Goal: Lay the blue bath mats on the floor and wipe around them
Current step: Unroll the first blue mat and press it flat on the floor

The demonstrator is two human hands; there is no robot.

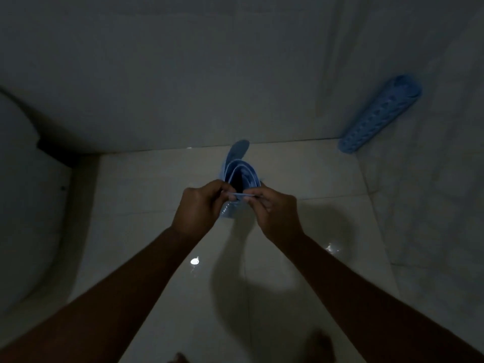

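Left hand (pixel 201 205) and right hand (pixel 273 208) both pinched the loose outer edge of a rolled, soft blue rubbery bath mat (pixel 239 171), held upright above the glossy pale tiled floor (pixel 162 184). It looked light and floppy, probably slick, so grip the edge corners. A second rolled blue perforated mat (pixel 379 113) leaned against the right wall.

Readable text, labels, numbers: none. No lettering made out on the nearer mat (pixel 250 172), the far mat (pixel 379 113) against the wall (pixel 235 74), or the floor tiles (pixel 157 192); dim light may hide small marks.
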